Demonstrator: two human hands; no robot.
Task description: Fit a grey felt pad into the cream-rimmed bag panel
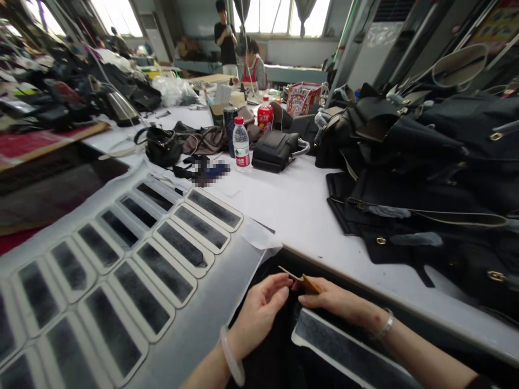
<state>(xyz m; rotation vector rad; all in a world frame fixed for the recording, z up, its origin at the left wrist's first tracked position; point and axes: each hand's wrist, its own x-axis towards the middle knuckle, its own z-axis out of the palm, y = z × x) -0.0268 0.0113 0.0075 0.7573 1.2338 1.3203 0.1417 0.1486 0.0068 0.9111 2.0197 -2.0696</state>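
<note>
My right hand (318, 294) is closed around a small mustard-tan folded piece (311, 284), which looks like leather or card; its exact kind is unclear. A thin edge of that piece reaches left over the fingertips of my left hand (265, 302). Those fingers are curled together and appear to pinch it, though their tips are partly hidden. Below my right hand, a long dark panel with a pale border (344, 346) lies across my lap. To the left, rows of similar dark panels with pale rounded borders (164, 270) lie on a grey sheet (203, 324).
Black handbags (405, 162) are heaped at the right of the white table (275, 200). A water bottle (241, 146), a red bottle (265, 114) and a small black bag (275, 151) stand farther back. Two people (225, 40) are by the windows. A metal kettle (117, 105) stands left.
</note>
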